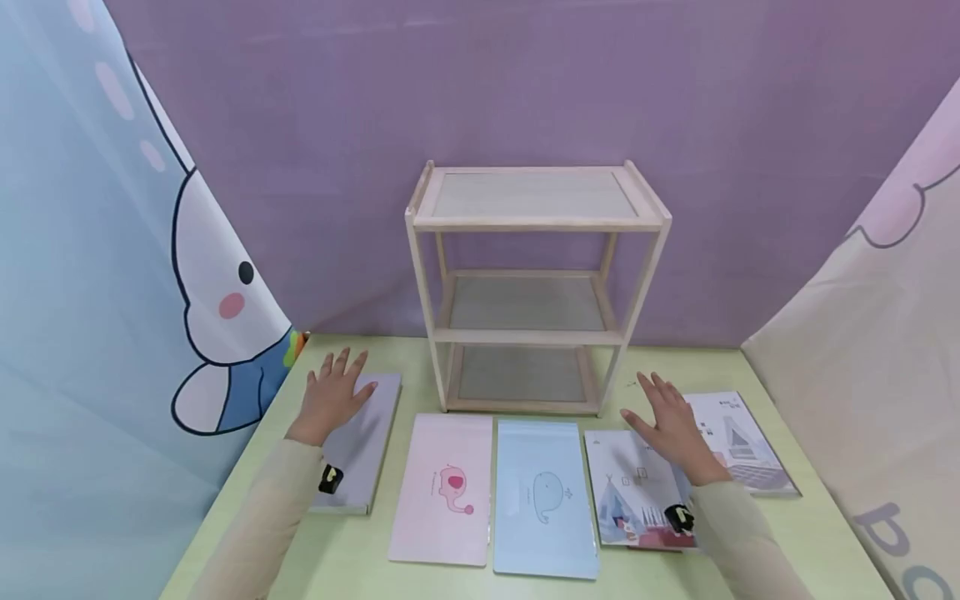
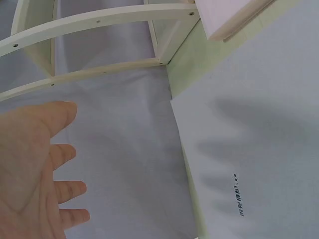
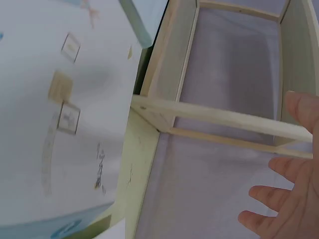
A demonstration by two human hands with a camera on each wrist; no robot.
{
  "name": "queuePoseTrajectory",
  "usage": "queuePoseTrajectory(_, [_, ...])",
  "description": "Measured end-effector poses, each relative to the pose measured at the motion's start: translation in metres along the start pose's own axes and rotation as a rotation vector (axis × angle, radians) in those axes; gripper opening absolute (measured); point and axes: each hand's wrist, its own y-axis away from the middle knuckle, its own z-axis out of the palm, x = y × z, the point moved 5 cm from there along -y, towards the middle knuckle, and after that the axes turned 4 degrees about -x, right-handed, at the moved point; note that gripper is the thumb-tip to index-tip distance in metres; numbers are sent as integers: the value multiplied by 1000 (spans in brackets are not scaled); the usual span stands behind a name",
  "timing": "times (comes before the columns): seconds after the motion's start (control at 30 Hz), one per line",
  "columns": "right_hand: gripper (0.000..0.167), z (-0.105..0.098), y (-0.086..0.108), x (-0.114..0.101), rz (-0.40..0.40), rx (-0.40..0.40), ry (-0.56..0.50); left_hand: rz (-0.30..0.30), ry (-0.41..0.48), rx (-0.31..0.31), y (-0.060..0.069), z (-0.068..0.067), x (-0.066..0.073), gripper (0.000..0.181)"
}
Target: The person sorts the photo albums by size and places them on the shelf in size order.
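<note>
At lower left, the left hand (image 1: 330, 400) is held spread and empty over a flat, pale-lilac book (image 1: 369, 437); at lower right, the right hand (image 1: 672, 427), likewise, near a white, tent-printed book (image 1: 636, 490). Opposite edges should be gripped evenly.

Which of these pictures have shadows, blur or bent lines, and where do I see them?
Head view: soft light, the pink booklet fairly sharp; left wrist view: soft finger-shaped shadows on the pale book, and the shelf rail bows, probably from the lens; right wrist view: soft shading on the white book, its small print smeared.
</note>
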Motion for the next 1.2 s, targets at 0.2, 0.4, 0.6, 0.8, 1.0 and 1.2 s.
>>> queuePoseTrajectory(0.2, [72,10,-1,-12,-2,-23,-51,0,-12,1,1,2,-2,64])
queuePoseTrajectory(0.4, [69,24,-2,-23,-35,-20,-86,-11,12,-22,3,4,-5,64])
queuePoseTrajectory(0.6, [68,41,-2,-37,-49,-50,-158,-24,31,-44,6,8,-13,65])
queuePoseTrajectory(0.8, [70,60,-2,-53,-38,-105,-243,-33,45,-61,9,12,-20,65])
queuePoseTrajectory(1.0, [70,81,-4,-71,-65,-162,-279,-49,66,-90,11,15,-26,65])
queuePoseTrajectory(1.2, [68,88,-8,-85,-66,-182,-326,-56,78,-117,12,19,-28,65])
